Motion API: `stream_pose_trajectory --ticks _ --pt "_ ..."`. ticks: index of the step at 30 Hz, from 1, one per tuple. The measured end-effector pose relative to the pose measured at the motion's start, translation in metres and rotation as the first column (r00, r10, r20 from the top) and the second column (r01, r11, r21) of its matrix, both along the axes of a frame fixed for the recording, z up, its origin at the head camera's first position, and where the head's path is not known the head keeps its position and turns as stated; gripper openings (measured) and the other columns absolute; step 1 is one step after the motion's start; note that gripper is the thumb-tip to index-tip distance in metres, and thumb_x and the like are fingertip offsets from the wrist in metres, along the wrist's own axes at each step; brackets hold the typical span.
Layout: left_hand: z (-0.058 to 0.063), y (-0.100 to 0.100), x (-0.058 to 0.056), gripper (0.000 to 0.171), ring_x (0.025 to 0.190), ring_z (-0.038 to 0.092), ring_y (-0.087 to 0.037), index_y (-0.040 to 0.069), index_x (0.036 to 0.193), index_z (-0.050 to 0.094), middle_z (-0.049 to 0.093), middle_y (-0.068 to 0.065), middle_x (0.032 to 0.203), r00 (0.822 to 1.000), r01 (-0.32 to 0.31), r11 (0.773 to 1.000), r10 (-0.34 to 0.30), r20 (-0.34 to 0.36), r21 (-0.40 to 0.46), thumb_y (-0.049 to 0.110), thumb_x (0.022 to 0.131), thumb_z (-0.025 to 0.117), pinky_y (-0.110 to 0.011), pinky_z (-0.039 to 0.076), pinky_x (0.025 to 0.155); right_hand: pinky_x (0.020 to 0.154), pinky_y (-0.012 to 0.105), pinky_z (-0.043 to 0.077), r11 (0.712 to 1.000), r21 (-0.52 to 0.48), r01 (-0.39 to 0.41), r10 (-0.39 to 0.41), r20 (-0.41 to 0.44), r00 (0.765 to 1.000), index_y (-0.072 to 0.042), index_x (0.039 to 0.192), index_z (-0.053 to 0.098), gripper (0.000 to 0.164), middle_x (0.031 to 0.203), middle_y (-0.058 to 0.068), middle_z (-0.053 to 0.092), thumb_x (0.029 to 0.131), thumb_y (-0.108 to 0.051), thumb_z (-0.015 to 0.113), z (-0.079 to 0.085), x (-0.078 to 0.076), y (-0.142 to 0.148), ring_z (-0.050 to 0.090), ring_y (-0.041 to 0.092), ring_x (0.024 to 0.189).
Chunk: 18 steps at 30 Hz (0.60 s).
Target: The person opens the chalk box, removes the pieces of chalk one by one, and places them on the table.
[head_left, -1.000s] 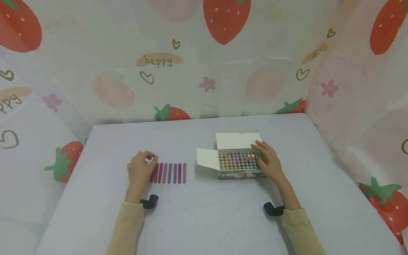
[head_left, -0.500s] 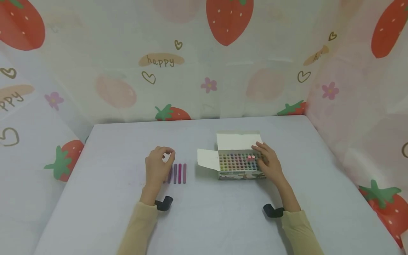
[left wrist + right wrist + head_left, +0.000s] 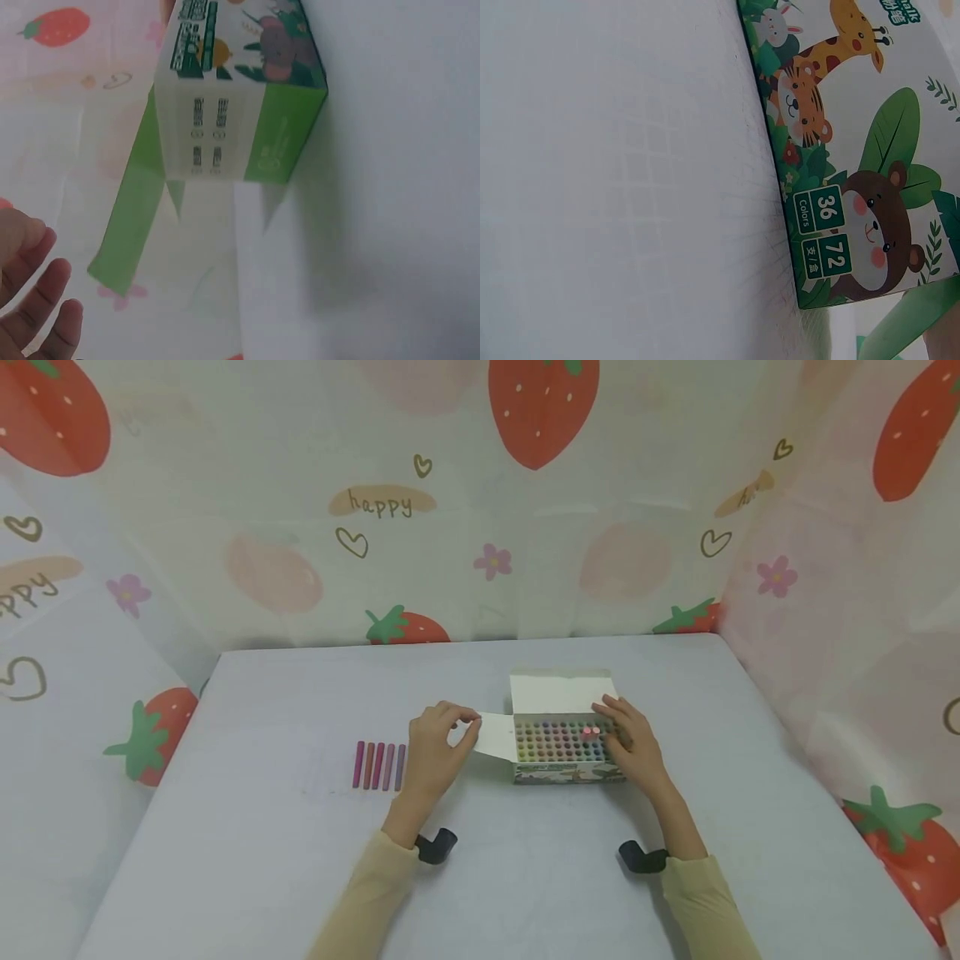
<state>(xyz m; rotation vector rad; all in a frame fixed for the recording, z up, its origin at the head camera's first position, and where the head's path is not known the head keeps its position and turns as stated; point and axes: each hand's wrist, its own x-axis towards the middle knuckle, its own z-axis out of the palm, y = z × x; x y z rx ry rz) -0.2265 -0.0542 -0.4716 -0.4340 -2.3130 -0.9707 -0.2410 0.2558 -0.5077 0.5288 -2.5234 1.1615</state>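
My left hand (image 3: 435,747) is in the air at the left flap (image 3: 497,735) of an open chalk box (image 3: 566,772). Its thumb and index fingertips come close together, with nothing visible between them. In the left wrist view, the fingers (image 3: 45,300) are loosely bent, apart from the green side of the flap. My right hand (image 3: 636,747) rests over the box's right end, thumb near the chalk tops and fingers toward the raised back lid (image 3: 562,693). Two pink chalks (image 3: 591,733) stick up above the filled rows. Several pink and purple chalk sticks (image 3: 367,766) lie side by side, partly hidden by the left forearm.
A white cloth covers the table (image 3: 525,877). Strawberry-printed sheets (image 3: 480,510) hang behind and at both sides. The box front (image 3: 870,187) carries animal pictures, with a green flap (image 3: 904,319) at its end in the right wrist view.
My left hand has moved right, from over the left end of the chalk row to the box's left flap, uncovering the leftmost sticks. The right hand stays on the box.
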Motion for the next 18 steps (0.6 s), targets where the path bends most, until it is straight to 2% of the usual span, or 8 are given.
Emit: stream_pose_trajectory --ticks 6,12,18 --pt "0.001 0.031 0.005 0.006 0.077 0.051 -0.009 0.022 0.085 0.063 0.058 0.011 0.083 0.995 0.101 0.995 -0.101 0.016 -0.026 0.026 0.08 0.061 -0.036 0.036 0.072 0.095 0.06 0.018 1.0 -0.005 0.004 -0.004 -0.003 1.0 -0.01 0.119 0.052 0.043 0.132 0.012 0.04 0.078 0.002 0.048 0.0 -0.001 -0.001 0.022 0.034 0.128" --pt "-0.002 0.062 0.006 0.007 0.079 0.05 -0.007 0.023 0.088 0.062 0.058 0.012 0.085 0.981 0.191 0.977 -0.189 0.032 -0.093 0.026 0.082 0.059 -0.034 0.036 0.074 0.094 0.06 0.018 1.0 -0.005 0.006 -0.006 -0.007 1.0 -0.009 0.119 0.052 0.044 0.132 0.013 0.04 0.077 0.003 0.049 0.0 -0.002 0.0 0.022 0.034 0.128" --pt "-0.009 0.087 0.002 0.007 0.079 0.051 -0.005 0.023 0.087 0.061 0.057 0.013 0.082 0.982 0.185 0.972 -0.177 0.063 -0.148 0.027 0.082 0.059 -0.031 0.037 0.07 0.092 0.063 0.019 1.0 -0.008 0.01 -0.01 0.001 1.0 -0.009 0.118 0.053 0.045 0.131 0.013 0.041 0.075 0.003 0.048 0.001 -0.001 -0.001 0.024 0.039 0.126"
